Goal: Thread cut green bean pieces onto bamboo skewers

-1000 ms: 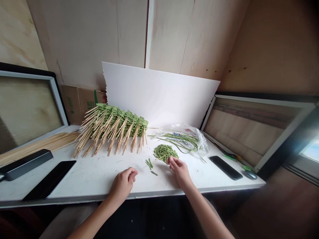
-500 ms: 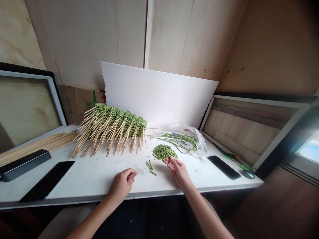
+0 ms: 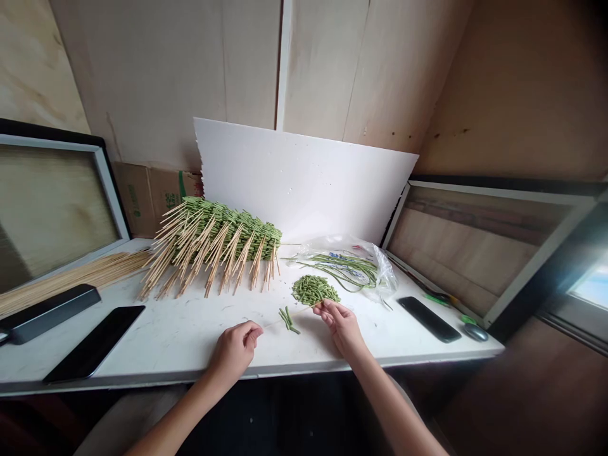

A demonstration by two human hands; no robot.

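A thin pale bamboo skewer runs between my two hands, faint against the white tabletop. Its left end is in the closed fingers of my left hand, low over the table's front part. At the other end, my right hand pinches the skewer between thumb and fingertips; whether a bean piece is there too is hidden. Just behind the right fingertips lies a heap of cut green bean pieces. Several loose bean pieces lie on the table, close to the skewer between the hands.
Skewered green beans are stacked at the back left, sticks pointing forward. Bare skewers lie further left, near a black box and a dark phone. Long beans lie by a plastic bag; another phone lies right.
The hands keep almost the same pose, with the skewer still between them. The whole view has shifted very slightly. Beans and stack lie unchanged.
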